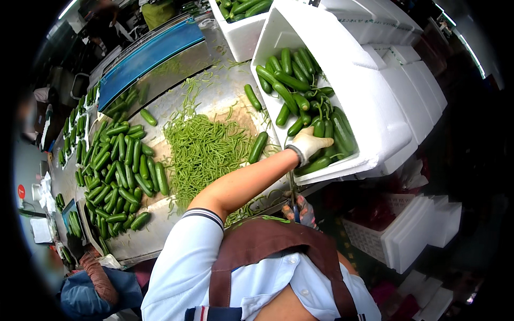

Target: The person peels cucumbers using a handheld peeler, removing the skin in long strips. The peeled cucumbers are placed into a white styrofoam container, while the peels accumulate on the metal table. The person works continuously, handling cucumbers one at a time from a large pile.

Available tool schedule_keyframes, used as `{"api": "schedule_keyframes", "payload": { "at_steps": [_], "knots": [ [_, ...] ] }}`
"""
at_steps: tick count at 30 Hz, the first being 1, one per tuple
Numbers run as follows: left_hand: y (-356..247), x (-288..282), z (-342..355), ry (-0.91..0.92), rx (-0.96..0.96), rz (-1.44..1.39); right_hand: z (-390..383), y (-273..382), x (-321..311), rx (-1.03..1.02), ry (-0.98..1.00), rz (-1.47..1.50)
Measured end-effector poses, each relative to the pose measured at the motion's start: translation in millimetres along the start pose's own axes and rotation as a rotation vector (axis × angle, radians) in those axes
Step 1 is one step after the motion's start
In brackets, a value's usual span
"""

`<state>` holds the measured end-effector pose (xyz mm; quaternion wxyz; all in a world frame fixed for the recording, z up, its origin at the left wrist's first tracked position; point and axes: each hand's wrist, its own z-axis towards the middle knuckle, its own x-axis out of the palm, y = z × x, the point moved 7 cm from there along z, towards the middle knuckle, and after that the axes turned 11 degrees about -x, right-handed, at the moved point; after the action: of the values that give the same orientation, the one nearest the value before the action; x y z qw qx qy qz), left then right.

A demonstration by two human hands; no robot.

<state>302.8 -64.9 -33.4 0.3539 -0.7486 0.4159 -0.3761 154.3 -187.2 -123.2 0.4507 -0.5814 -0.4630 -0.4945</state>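
Note:
My left hand (312,143), in a cream-white glove, is inside a white foam box (375,112) of cucumbers, its fingers curled on a cucumber (319,128) near the box's front end. Below the box, by the metal table's edge, my right hand (304,213), in a patterned grey glove, is closed on scissors (294,206) with blue handles, partly hidden by my body. A large heap of green beans (206,152) lies left of my left arm. Two loose cucumbers (258,147) lie between the beans and the box.
Several cucumbers (128,171) cover the table's left part, beside a blue-topped bar (144,59). Another cucumber box (238,37) stands at the back. A co-worker (99,283) is at lower left, others stand at back left. A white basket (364,216) and foam lids (428,235) are at lower right.

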Motion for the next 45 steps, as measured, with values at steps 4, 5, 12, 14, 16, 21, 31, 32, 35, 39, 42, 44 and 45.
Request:
{"api": "schedule_keyframes", "payload": {
  "at_steps": [4,5,12,14,16,21,31,32,35,39,42,44,45],
  "knots": [
    [-8,-36,-20,0.158,0.083,-0.132,1,-5,14,0.368,0.215,0.153],
    [-9,-49,-26,0.18,0.03,-0.131,-2,-8,10,0.373,0.175,0.226],
    [-29,-106,-101,0.383,0.005,-0.174,8,0,17,0.071,-0.082,-0.26],
    [-16,-121,-117,0.309,-0.031,-0.137,22,-3,37,0.085,-0.038,-0.225],
    [-7,-123,-133,0.365,-0.099,-0.111,30,1,44,0.038,-0.113,-0.324],
    [9,-124,-162,0.337,-0.218,0.003,34,26,63,-0.207,-0.044,-1.521],
    [34,-139,-167,0.167,-0.301,0.298,30,17,100,-0.201,-0.14,-1.853],
    [36,-140,-166,0.15,-0.308,0.349,32,12,106,-0.145,-0.098,-1.944],
    [38,-138,-166,0.094,-0.318,0.504,33,1,110,-0.46,0.079,-2.377],
    [42,-134,-169,0.134,-0.337,0.494,41,-1,113,-0.279,-0.073,-2.22],
    [44,-143,-173,0.08,-0.348,0.29,40,-2,111,-0.303,-0.181,-1.923],
    [40,-141,-182,0.3,-0.313,-0.23,37,-3,107,-0.513,-0.179,-1.746],
    [45,-151,-179,0.288,-0.301,-0.476,38,-5,111,-0.566,-0.14,-1.759]
  ]
}}
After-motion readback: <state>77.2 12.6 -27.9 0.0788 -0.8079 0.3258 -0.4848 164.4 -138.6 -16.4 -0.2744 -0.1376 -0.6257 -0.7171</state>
